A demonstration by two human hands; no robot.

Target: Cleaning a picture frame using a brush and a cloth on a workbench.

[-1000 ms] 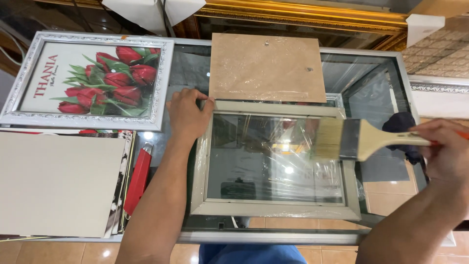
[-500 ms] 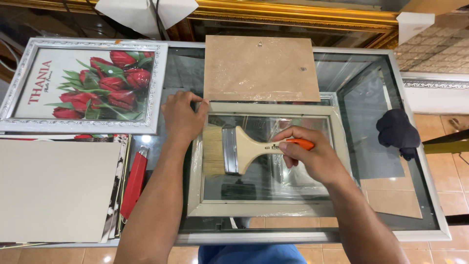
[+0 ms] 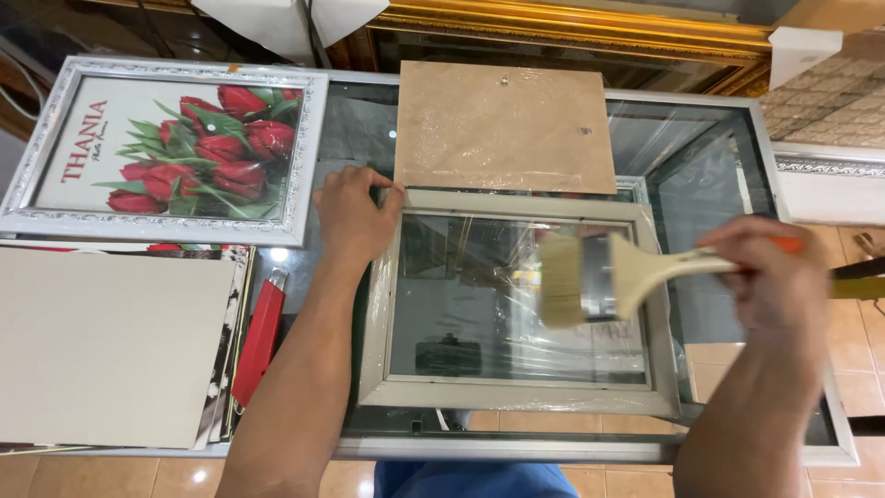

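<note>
left hand (image 3: 355, 219) lies flat on the top left corner of the pale picture frame (image 3: 516, 397), right hand (image 3: 772, 274) looks wrapped round the blurry paintbrush (image 3: 590, 278) over the glass, brown backing board (image 3: 502, 126) just beyond both hands.

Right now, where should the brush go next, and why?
Probably another sweep leftward across the glass. The right hand holds the wide wooden-handled paintbrush over the right part of the pale rectangular picture frame, while the left hand steadies its top-left corner; the left part lies unbrushed under the bristles' reach.
</note>
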